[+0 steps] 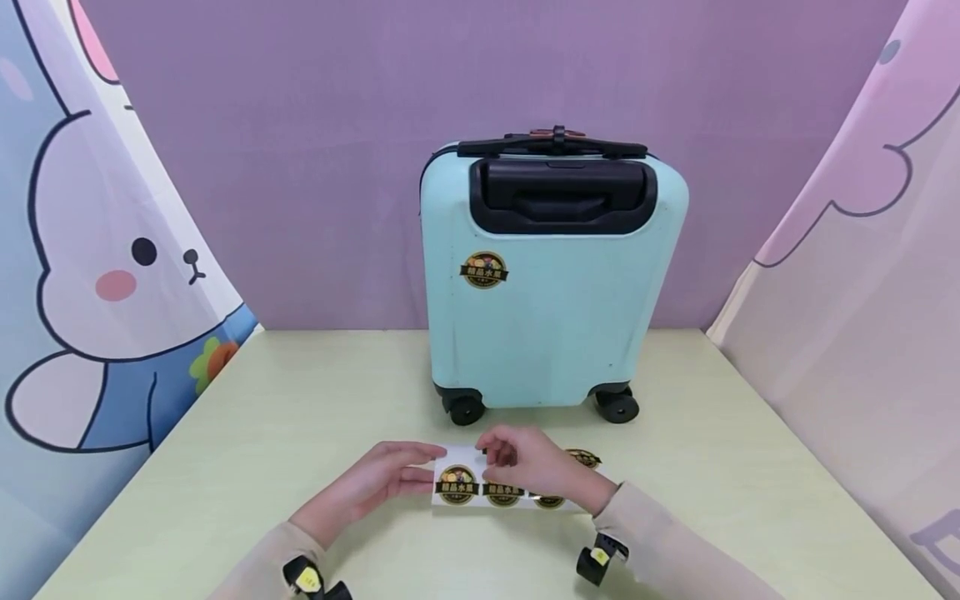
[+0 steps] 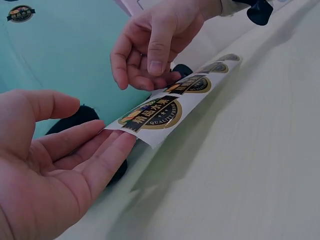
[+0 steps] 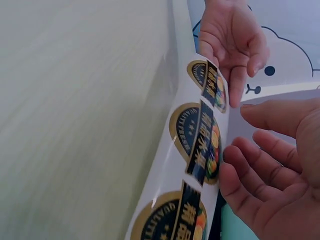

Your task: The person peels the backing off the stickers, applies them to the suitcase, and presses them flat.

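Note:
A white sheet of round black-and-gold fruit stickers (image 1: 457,485) lies in front of the suitcase, its near edge lifted off the table. My left hand (image 2: 65,165) is at the sheet's left end, its nearly straight fingers touching the edge and the thumb raised apart. Over the sheet's upper row is my right hand (image 1: 528,458), fingers loosely bent at the far edge (image 3: 280,175), with a gap between thumb and fingers. It partly hides the stickers beneath. The upper-left spot of the sheet is bare white. One matching sticker (image 1: 483,271) is on the suitcase's left front.
A mint-green suitcase (image 1: 547,317) stands upright on black wheels (image 1: 467,410) just beyond the hands, with a black handle (image 1: 562,196) on top. The pale table (image 1: 315,400) is bordered by a purple back wall and cartoon-printed side cloths (image 1: 112,250).

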`<state>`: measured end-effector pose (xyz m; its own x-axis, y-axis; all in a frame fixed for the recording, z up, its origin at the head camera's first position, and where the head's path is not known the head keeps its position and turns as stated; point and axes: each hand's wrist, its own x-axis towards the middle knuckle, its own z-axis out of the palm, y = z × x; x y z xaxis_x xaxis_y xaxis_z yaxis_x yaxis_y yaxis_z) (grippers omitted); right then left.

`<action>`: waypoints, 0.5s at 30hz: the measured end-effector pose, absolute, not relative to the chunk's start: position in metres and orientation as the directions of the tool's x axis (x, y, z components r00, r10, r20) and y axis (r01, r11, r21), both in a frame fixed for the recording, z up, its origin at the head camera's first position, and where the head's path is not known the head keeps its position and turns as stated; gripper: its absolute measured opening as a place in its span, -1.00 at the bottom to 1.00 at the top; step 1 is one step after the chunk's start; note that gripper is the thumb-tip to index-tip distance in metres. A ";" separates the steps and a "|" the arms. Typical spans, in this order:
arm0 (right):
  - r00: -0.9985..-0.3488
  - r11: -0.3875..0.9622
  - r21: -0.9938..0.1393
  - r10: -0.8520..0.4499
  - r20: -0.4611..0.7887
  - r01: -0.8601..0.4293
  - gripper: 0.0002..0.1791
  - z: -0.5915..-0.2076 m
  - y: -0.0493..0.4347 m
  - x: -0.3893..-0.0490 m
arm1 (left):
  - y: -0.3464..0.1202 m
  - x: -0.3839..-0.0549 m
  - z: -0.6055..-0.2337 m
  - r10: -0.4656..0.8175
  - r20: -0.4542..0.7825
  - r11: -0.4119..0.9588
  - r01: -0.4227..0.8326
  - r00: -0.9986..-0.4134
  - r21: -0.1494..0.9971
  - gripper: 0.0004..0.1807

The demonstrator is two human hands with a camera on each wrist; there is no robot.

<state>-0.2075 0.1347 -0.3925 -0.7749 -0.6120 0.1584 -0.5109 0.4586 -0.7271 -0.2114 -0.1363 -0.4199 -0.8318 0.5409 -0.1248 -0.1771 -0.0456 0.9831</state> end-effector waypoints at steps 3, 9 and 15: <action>-0.773 0.457 -0.710 -0.605 0.193 -0.535 -0.67 -0.390 0.134 -0.206 | -0.133 -0.210 -0.416 0.551 -0.112 -0.061 -0.174 -0.827 0.983 -0.51; -0.758 0.443 -0.675 -0.593 0.272 -0.589 -0.71 -0.386 0.132 -0.200 | -0.126 -0.208 -0.410 0.558 -0.088 -0.088 -0.164 -0.825 0.983 -0.52; -0.744 0.454 -0.626 -0.580 0.333 -0.634 -0.70 -0.383 0.130 -0.196 | -0.120 -0.205 -0.403 0.542 -0.079 -0.113 -0.165 -0.837 0.980 -0.54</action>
